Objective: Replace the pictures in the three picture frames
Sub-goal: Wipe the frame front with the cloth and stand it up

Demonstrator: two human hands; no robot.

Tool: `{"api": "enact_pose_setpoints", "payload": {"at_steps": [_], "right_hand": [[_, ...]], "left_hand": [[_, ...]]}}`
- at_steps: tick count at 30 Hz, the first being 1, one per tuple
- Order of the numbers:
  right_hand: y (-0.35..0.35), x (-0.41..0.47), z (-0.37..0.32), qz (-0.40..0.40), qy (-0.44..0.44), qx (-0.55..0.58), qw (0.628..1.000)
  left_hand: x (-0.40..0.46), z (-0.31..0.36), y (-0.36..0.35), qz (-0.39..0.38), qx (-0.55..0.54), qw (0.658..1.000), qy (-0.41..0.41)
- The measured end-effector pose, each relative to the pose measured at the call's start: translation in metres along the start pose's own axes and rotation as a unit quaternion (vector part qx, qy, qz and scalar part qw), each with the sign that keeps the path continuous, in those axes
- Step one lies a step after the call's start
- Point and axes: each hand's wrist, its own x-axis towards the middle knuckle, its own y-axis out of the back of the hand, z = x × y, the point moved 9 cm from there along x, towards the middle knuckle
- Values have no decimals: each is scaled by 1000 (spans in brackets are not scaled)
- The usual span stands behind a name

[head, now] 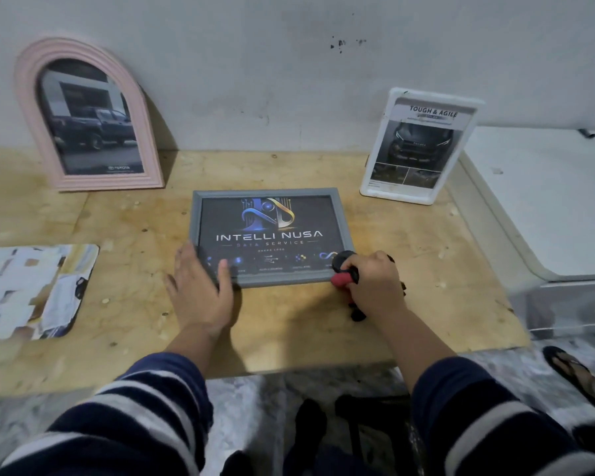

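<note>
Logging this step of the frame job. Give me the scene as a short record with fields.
surface: wooden table
flat frame: grey frame, Intelli Nusa picture facing up
left hand: rests on the grey frame's near left corner
right hand: grips a red and black tool
leaning on wall: pink arched frame, white frame
loose print: far left

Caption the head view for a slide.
Left hand rests on flat grey rectangular picture frame on plywood table; right hand grips red-and-black tool.
</note>
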Motion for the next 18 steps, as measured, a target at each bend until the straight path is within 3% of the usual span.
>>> {"api": "enact_pose_setpoints", "payload": {"at_steps": [11,18], "right_hand": [[-12,0,-52,-49,25,-69,996],[-40,-4,-113,-64,89,-31,993]], "left_hand": [[5,-34,28,-17,-157,970,185],[19,-70,1,-103,-362,884,278]]}}
